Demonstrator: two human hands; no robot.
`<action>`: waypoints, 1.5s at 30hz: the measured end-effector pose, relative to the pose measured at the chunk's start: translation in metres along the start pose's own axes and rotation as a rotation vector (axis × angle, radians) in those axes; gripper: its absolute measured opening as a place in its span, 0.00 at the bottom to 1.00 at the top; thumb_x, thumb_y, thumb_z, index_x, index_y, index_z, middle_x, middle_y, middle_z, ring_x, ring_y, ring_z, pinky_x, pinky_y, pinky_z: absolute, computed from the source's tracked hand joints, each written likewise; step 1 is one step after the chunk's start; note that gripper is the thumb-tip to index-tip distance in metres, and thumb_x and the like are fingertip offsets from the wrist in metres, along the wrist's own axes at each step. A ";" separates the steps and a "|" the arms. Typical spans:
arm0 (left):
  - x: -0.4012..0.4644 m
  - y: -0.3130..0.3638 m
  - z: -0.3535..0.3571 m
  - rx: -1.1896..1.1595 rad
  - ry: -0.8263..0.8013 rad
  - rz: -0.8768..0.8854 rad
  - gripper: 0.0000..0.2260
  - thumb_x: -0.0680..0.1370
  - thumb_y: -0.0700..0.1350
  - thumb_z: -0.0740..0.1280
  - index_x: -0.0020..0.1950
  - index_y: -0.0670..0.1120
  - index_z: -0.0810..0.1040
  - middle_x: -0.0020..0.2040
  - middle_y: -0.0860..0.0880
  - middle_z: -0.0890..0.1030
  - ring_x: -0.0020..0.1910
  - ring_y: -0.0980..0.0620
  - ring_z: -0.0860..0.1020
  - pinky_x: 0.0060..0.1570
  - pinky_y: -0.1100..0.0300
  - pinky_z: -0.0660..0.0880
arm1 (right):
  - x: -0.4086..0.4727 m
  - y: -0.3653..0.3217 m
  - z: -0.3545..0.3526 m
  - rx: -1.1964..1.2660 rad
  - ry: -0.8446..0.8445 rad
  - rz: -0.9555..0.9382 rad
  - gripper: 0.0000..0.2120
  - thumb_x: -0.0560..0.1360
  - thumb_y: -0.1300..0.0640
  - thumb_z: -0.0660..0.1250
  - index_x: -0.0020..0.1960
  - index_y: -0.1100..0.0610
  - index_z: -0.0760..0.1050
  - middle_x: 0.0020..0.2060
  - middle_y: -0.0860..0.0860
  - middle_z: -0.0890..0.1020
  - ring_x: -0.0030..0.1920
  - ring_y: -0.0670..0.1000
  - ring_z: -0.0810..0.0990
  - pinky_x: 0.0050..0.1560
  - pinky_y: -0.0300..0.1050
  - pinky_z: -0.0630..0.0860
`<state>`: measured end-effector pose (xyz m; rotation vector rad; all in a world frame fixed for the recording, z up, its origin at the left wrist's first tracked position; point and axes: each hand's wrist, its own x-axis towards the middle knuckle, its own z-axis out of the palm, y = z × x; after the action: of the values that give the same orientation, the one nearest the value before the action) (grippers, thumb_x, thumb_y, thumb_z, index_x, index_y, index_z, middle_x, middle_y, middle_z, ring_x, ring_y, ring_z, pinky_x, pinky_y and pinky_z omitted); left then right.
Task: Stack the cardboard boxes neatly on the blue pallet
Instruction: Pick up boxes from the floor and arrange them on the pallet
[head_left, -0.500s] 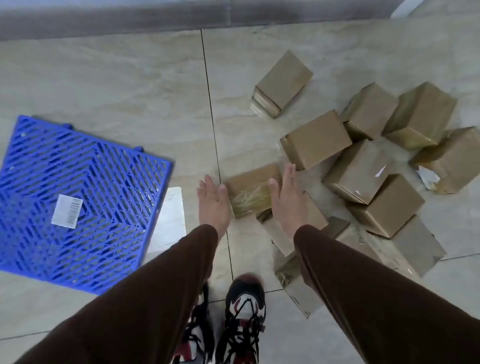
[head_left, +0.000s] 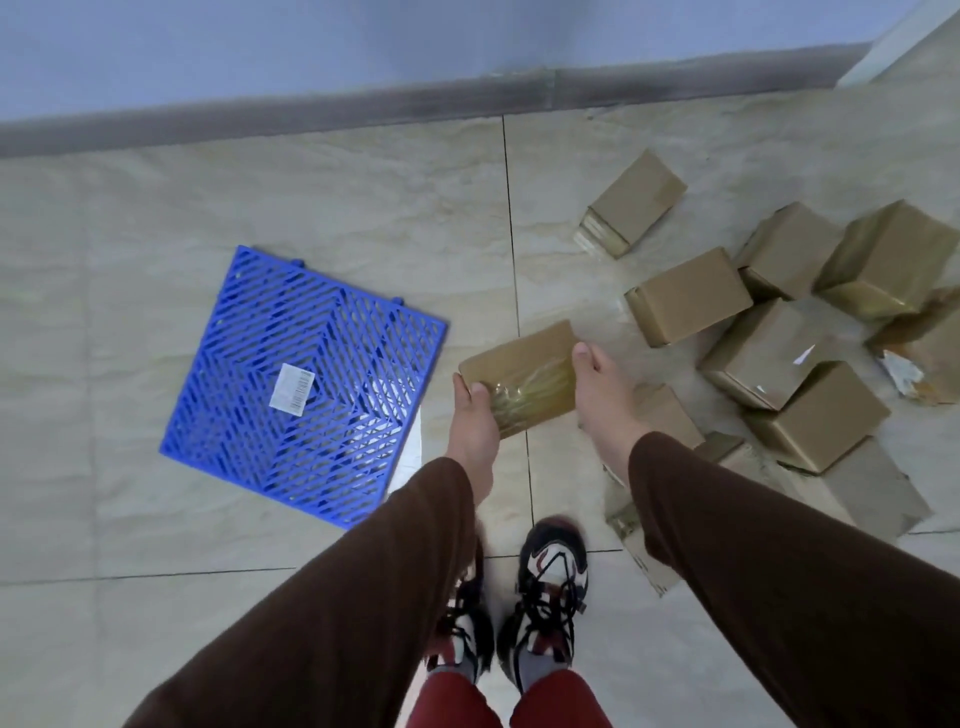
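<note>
Currently left hand (head_left: 471, 422) and right hand (head_left: 602, 396) grip cardboard box (head_left: 524, 375) ends, thumbs on top, beside blue pallet (head_left: 306, 384) right edge.

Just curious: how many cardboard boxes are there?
At least 9 boxes: one held in both hands, one alone near the wall, seven heaped at right; more may hide behind the right arm.

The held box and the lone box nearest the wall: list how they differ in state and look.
The held box is gripped between the left hand and right hand; the lone box lies untouched on the floor. The held box shows glossy tape; the lone box's top looks plain. Both are brown cardboard.
</note>
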<state>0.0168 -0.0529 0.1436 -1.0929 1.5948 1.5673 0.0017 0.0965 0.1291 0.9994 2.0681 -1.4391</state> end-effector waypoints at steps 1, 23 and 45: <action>-0.013 0.005 -0.013 0.006 0.026 0.016 0.25 0.85 0.54 0.50 0.83 0.60 0.50 0.80 0.52 0.62 0.78 0.48 0.62 0.67 0.54 0.60 | -0.012 -0.010 0.006 0.020 -0.006 -0.008 0.22 0.85 0.45 0.54 0.75 0.52 0.71 0.71 0.49 0.76 0.71 0.51 0.73 0.72 0.50 0.69; -0.080 0.019 -0.338 -0.232 0.086 0.041 0.14 0.84 0.45 0.57 0.70 0.52 0.70 0.55 0.48 0.79 0.46 0.50 0.78 0.39 0.60 0.82 | -0.176 -0.108 0.260 0.098 -0.140 -0.180 0.14 0.81 0.57 0.64 0.67 0.52 0.74 0.57 0.48 0.81 0.56 0.48 0.81 0.59 0.45 0.77; 0.164 0.081 -0.395 -0.487 0.120 0.039 0.18 0.84 0.43 0.63 0.71 0.53 0.63 0.60 0.46 0.80 0.61 0.46 0.82 0.39 0.61 0.83 | 0.031 -0.156 0.432 -0.018 -0.074 -0.312 0.18 0.80 0.62 0.63 0.69 0.53 0.73 0.57 0.49 0.78 0.55 0.48 0.78 0.62 0.48 0.75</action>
<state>-0.0862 -0.4687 0.0685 -1.4371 1.3447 2.0124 -0.1603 -0.3262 0.0440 0.6246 2.2519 -1.5749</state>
